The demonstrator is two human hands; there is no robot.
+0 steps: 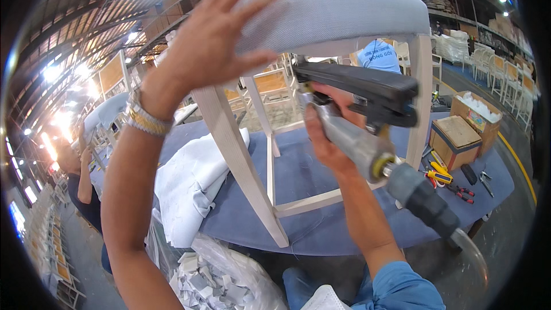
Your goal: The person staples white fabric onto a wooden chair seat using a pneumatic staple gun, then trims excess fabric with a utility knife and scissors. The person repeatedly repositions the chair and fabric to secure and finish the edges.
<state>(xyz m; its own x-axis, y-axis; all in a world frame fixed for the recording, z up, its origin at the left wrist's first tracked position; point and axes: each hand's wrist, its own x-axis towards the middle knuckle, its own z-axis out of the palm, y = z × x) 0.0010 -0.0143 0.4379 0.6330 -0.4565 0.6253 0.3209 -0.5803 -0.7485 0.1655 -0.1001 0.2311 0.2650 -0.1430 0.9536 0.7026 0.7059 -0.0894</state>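
Observation:
A pale wooden chair [243, 163] with a light grey-blue upholstered seat [350, 8] stands on a blue covered table. Fingers spread, my left hand [215, 37] is in front of the seat's left end; whether it touches the fabric I cannot tell. A watch with a metal band is on that wrist. My right hand [330, 132] grips a pneumatic staple gun [356, 83], black on top with a silver handle. Its nose points up and left, just under the seat's lower edge. An air hose [470, 258] runs from the handle toward the lower right.
Folded pale fabric [192, 178] lies on the table [321, 232]. Pliers and other hand tools [439, 175] sit at right beside cardboard boxes [456, 138]. Below is a plastic bag of scraps [209, 281]. A person [83, 178] works at left; another's blue shirt [379, 56] shows beyond.

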